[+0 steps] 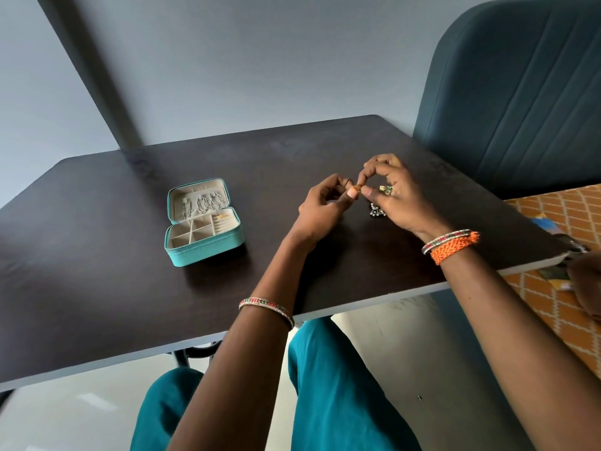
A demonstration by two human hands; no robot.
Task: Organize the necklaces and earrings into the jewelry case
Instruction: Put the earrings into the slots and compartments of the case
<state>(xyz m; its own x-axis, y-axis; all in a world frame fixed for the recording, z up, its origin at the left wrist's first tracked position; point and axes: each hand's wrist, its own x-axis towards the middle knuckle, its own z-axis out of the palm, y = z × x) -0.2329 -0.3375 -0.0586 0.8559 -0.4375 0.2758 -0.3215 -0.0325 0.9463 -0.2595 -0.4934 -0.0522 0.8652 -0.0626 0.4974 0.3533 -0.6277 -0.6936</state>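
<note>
A teal jewelry case (227, 243) lies open on the dark table (97, 222), left of my hands. Silver necklaces (203, 203) hang inside its raised lid, and a small gold piece (223, 216) sits in the ring rolls of the base. My left hand (320, 209) and my right hand (398, 196) meet above the table, both pinching a small gold earring (357, 188) between fingertips. A silver beaded earring (377, 212) lies on the table under my right hand, partly hidden by it. A green-gold ring (386, 189) shows on a right finger.
A blue padded chair (520, 92) stands at the table's far right corner. An orange patterned cloth (553, 222) lies beyond the right edge. My legs in teal trousers (325, 385) are under the near edge. The wall is right behind the table.
</note>
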